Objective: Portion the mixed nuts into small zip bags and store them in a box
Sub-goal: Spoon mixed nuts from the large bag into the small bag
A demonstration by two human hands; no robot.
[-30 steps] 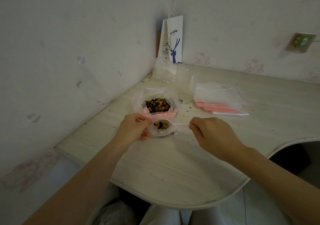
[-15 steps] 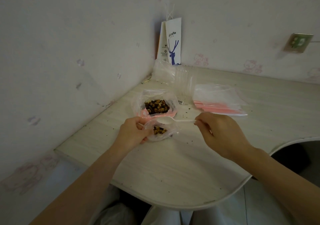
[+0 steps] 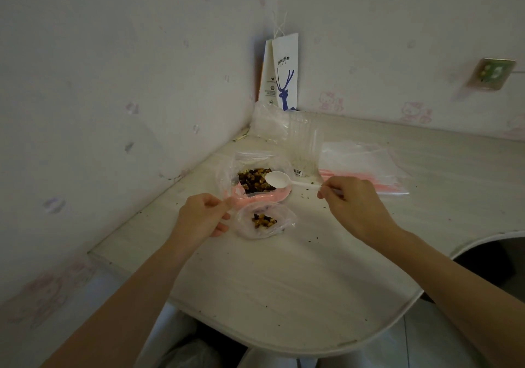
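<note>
At the desk corner by the wall, my feed had both hands in frame. Left hand (image 3: 203, 215) pinched the near-left rim of the small zip bag (image 3: 247, 232), thumb and fingers curled onto the plastic. The bag sat on the desk (image 3: 284, 282) with its mouth gaping upward and a small clump of nuts at the bottom. Right hand (image 3: 355, 208) grasped the handle end of a white plastic spoon (image 3: 277, 179), fingers wrapped round it. The spoon bowl looked empty to me and hung over the right edge of the big nut bag (image 3: 227, 177).

The big nut bag lay open just behind the small one, mixed nuts (image 3: 254, 180) heaped inside, its pink zip strip facing the small bag. Whether the two bags touched, I couldn't tell.

A stack of empty zip bags (image 3: 363, 163) with pink strips lay flat to the right, behind the right hand. Between that stack and the nut bag stood a clear ribbed plastic piece (image 3: 302, 140) with a barcode label; I couldn't tell if it was the box. Crumpled clear wrap (image 3: 267, 120) sat in the corner behind it. A white paper bag (image 3: 285, 64) with a blue deer print stood upright against the wall. Crumbs (image 3: 309, 197) were scattered over the desk. A socket plate (image 3: 491, 73) was on the right wall.
</note>
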